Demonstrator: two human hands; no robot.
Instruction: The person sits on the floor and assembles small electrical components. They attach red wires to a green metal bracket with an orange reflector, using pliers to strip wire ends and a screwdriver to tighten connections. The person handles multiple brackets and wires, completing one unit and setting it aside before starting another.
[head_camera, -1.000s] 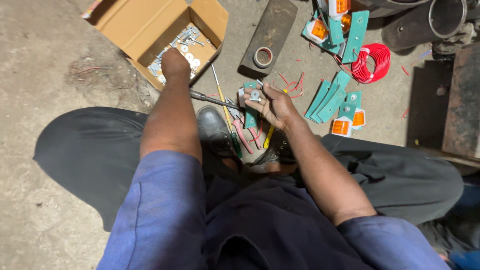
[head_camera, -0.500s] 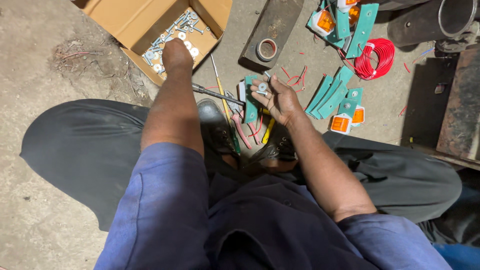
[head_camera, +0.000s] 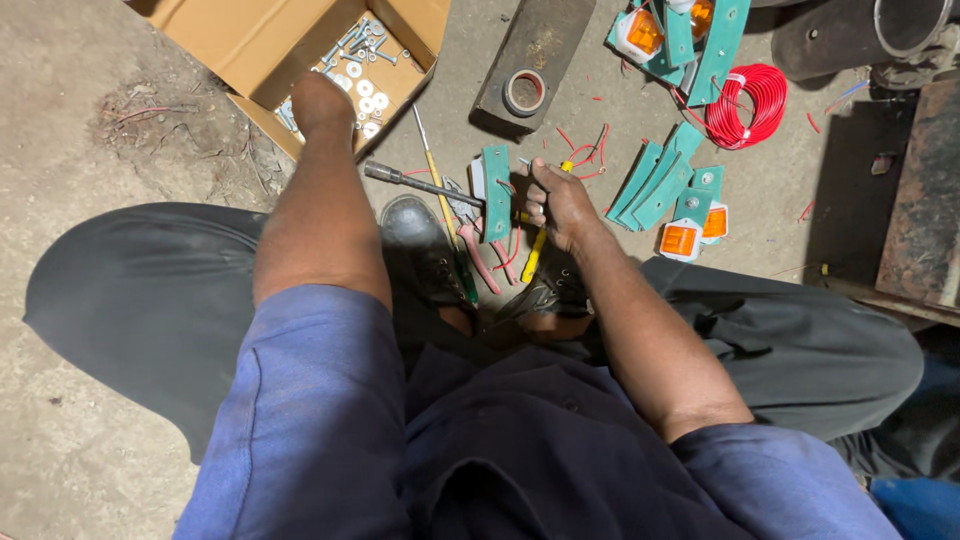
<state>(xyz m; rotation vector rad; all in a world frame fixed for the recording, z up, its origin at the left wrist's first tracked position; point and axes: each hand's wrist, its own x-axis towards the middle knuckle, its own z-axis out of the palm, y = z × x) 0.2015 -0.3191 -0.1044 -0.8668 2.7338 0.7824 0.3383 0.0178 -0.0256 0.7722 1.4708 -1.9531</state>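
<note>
Cardboard box (head_camera: 240, 45), upper left, held bolts & washers (head_camera: 362, 88); left hand (head_camera: 320, 100) reached inside, fingers hidden, grip cannot be told. Right hand (head_camera: 558, 200) was closed round a green bracket (head_camera: 496, 192), upright on floor betw. shoes, w/ pliers (head_camera: 470, 230) beside.

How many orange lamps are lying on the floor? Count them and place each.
4: two orange lamps side by side right of the right hand, two more on the green brackets at the top edge. Others may be hidden.
</note>
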